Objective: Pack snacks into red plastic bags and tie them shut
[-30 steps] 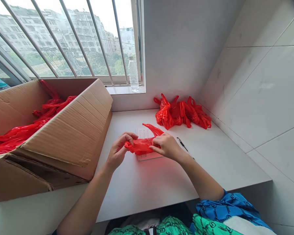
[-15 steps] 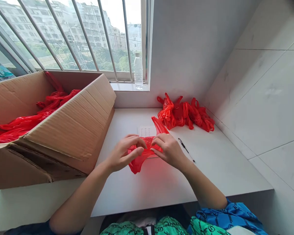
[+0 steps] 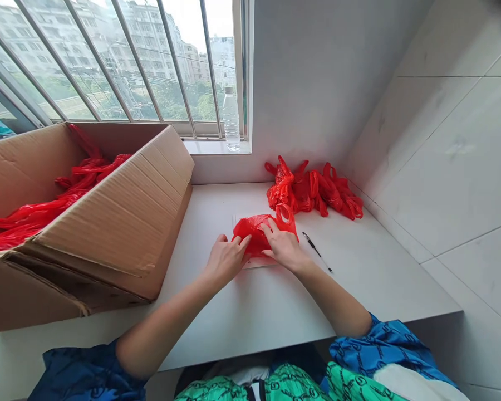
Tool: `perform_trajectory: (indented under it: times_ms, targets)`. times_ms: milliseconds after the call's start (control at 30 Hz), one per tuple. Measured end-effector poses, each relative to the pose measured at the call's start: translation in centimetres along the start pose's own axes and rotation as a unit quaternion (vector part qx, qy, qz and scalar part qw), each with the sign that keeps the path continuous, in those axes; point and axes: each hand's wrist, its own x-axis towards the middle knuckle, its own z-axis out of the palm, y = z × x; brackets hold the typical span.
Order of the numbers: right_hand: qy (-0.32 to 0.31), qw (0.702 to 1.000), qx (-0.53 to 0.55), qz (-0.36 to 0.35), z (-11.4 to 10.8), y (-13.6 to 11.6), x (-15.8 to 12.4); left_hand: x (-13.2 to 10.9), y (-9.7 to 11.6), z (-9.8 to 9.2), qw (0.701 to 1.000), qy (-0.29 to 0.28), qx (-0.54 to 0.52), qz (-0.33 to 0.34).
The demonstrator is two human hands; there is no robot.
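Note:
A crumpled red plastic bag lies spread low over a white sheet of paper on the white table. My left hand is at the bag's lower left edge, its fingers bent onto the film and gripping it; the thumb is partly hidden. Over the bag's right part rests my right hand, fingers stretched out and thumb apart, touching the plastic. A handle loop of the bag stands up beyond the right hand. Just right of that hand lies a black and clear pen.
On the left stands an open cardboard box with red plastic bags inside. Several bunched red bags lie against the back wall. A clear bottle stands on the sill by the barred window. A tiled wall bounds the right.
The bag has gone from being held up between my fingertips to lying lower and flatter on the paper. My right hand's fingers have spread over it; my left hand has turned palm down.

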Motion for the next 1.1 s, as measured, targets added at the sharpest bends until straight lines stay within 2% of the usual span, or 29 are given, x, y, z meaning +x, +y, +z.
perform_trajectory:
  times_ms: [67, 133, 200, 233, 367, 500, 600, 733, 867, 967, 1100]
  targets:
    - [-0.053, 0.997, 0.05, -0.014, 0.0, 0.1, 0.2, 0.6, 0.6, -0.4, 0.999, 0.039, -0.017, 0.026]
    - [-0.093, 0.99, 0.102, -0.032, -0.1, 0.3, 0.2, 1.4, 1.2, -0.5, 0.993, 0.076, -0.048, 0.082]
    - [-0.095, 0.986, 0.132, -0.037, -0.3, 0.9, 0.1, 2.2, 1.2, 0.0, 0.989, 0.073, -0.07, 0.108]
    - [-0.089, 0.986, 0.137, -0.03, -0.3, 1.2, 0.0, 2.5, 1.0, 0.3, 0.991, 0.062, -0.073, 0.095]
    - [-0.055, 0.989, 0.136, 0.026, -0.3, 2.6, -0.1, 3.1, -0.5, 1.5, 0.997, 0.041, -0.049, -0.033]
    - [-0.042, 0.983, 0.166, 0.062, 0.6, 3.4, 0.3, 2.6, -1.9, 2.3, 0.995, -0.007, -0.034, -0.093]
    - [-0.032, 0.982, 0.157, 0.099, 1.5, 3.8, 0.7, 2.1, -2.8, 3.0, 0.992, -0.047, -0.054, -0.108]
    - [-0.054, 0.98, 0.164, 0.096, 2.5, 4.5, 1.2, 1.7, -3.8, 3.8, 0.983, -0.091, -0.112, -0.109]
    - [-0.046, 0.972, 0.218, 0.071, 2.6, 5.3, 1.2, 1.5, -4.3, 4.5, 0.982, -0.072, -0.132, -0.115]
    - [-0.025, 0.949, 0.307, 0.071, 2.0, 6.1, 0.9, 1.4, -4.3, 4.9, 0.981, -0.027, -0.142, -0.127]
    - [0.022, 0.88, 0.459, 0.12, 1.2, 6.9, 0.7, 1.4, -4.1, 5.1, 0.979, 0.039, -0.158, -0.124]
